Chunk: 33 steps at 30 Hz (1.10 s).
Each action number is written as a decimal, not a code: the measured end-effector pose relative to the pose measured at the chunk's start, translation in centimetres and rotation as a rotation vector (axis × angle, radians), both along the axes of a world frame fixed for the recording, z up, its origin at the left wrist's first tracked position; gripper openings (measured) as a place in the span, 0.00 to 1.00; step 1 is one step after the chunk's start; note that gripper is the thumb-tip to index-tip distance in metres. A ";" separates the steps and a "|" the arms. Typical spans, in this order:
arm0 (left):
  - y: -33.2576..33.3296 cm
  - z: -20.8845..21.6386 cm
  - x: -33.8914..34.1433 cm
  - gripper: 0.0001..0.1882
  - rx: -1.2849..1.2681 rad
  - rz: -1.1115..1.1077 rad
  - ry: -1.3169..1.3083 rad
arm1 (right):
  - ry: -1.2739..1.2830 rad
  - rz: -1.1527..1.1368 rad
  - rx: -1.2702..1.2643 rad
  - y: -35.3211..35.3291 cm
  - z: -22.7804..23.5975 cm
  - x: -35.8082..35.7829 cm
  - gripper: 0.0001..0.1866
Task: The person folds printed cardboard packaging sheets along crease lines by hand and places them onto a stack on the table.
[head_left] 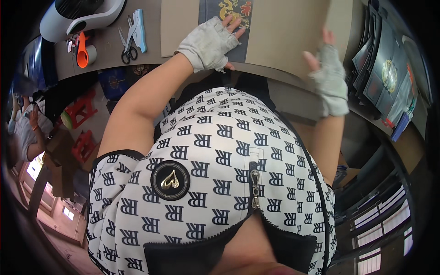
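My left hand [210, 43], in a worn whitish fingerless glove, lies flat with its fingers spread. Its fingertips rest on a dark strip [238, 52] with gold and red printing. Tan cardboard panels [279, 32] flank that strip on both sides, the right one wider. At the right panel's outer edge is my right hand [331, 78], gloved the same way and slightly blurred. Its thumb stands apart from the stretched fingers, and nothing shows gripped between them. Whether it touches the cardboard I cannot tell.
A stack of dark printed covers [382, 75] leans at the right. At the left lie black-handled scissors [129, 55], a light-blue and white stapler-like tool [139, 32], an orange tape dispenser [82, 50] and a white-and-black machine [80, 20]. Red stools [82, 110] and another person [32, 123] are beyond.
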<state>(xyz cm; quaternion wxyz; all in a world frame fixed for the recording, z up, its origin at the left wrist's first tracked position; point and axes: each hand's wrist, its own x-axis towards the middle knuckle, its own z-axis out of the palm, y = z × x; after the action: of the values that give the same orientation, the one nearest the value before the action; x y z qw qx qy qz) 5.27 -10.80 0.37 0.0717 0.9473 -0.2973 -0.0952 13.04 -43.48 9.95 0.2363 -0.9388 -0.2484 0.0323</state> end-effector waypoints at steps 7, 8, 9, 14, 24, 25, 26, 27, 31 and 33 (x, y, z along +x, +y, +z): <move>-0.1 -0.8 0.0 0.43 -0.338 0.202 -0.025 | -0.215 0.055 -0.356 7.6 -4.5 -1.0 0.40; -0.2 -0.8 -0.2 0.40 -0.365 0.217 -0.060 | -0.207 0.068 -0.363 7.8 -5.0 -0.8 0.39; -0.2 -0.8 -0.1 0.40 -0.365 0.219 -0.057 | -0.205 0.071 -0.362 7.8 -5.3 -0.4 0.39; -0.4 -0.9 -0.2 0.35 -0.362 0.213 -0.103 | 0.079 0.065 -0.247 8.1 -2.2 2.0 0.41; -0.7 -1.0 0.2 0.32 -0.289 0.168 -0.100 | 0.022 0.174 -0.277 7.4 -5.0 2.5 0.41; -0.7 -1.0 0.2 0.32 -0.278 0.158 -0.109 | 0.024 0.173 -0.277 7.5 -5.0 2.5 0.41; -0.6 -1.0 0.2 0.32 -0.267 0.147 -0.118 | 0.037 0.171 -0.289 7.6 -5.0 2.6 0.41; -0.6 -1.0 0.2 0.32 -0.267 0.146 -0.116 | 0.049 0.169 -0.301 7.7 -5.0 2.6 0.41; -0.6 -0.7 0.2 0.30 -0.218 0.149 -0.130 | 0.043 0.143 -0.296 8.4 -5.1 2.3 0.40; -0.5 -0.7 0.2 0.29 -0.192 0.141 -0.152 | 0.053 0.132 -0.304 8.7 -5.2 2.3 0.40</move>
<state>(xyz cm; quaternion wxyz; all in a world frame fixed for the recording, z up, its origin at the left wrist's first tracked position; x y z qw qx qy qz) 5.43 -11.28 -0.32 0.1459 0.9591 -0.2422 0.0113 15.36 -34.82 4.75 0.0954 -0.9442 -0.2955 0.1099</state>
